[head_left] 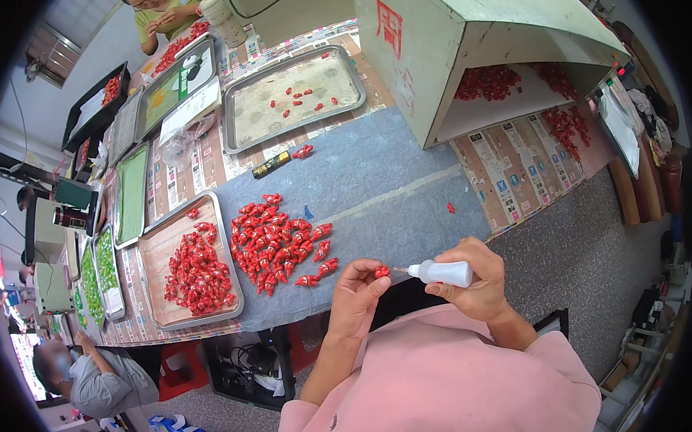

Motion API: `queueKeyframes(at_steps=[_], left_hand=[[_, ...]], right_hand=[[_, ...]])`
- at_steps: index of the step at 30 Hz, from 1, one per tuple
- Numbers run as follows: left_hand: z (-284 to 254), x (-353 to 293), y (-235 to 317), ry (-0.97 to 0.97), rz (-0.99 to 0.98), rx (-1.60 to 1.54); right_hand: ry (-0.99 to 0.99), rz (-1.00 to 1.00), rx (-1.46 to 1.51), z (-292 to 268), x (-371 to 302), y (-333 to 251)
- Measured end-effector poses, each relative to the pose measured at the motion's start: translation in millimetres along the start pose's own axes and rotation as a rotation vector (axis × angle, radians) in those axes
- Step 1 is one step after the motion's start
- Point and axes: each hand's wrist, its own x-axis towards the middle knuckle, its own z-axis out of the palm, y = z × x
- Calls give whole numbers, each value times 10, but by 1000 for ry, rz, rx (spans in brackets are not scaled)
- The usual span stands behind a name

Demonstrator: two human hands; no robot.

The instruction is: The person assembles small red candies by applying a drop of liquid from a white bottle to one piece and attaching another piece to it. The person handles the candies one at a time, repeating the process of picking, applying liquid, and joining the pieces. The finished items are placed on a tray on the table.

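Observation:
Between the thumb and fingertips of my left hand is a small red figurine. My right hand grips a white squeeze bottle, tilted sideways, with its thin tip pointing left close to the figurine. Whether tip and figurine touch is too small to tell. Ahead of my hands lies a blue cloth with a pile of red figurines on its left part. One small red piece lies alone on the right. A black and gold tube lies farther back beside another red figurine.
Left of the pile stands a metal tray heaped with red figurines. Another tray at the back holds several red pieces. A large metal box with red pieces inside stands back right. Two other people sit at the table.

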Motion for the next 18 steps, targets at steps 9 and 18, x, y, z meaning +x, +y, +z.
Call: queueKeyframes(at_steps=[9, 18], left_hand=[[-2, -3, -6, 6, -3, 17], [-4, 3, 3, -19, -13, 13]], right_hand=[[-27, -16, -24, -44, 6, -68], [4, -4, 8, -29, -20, -42]])
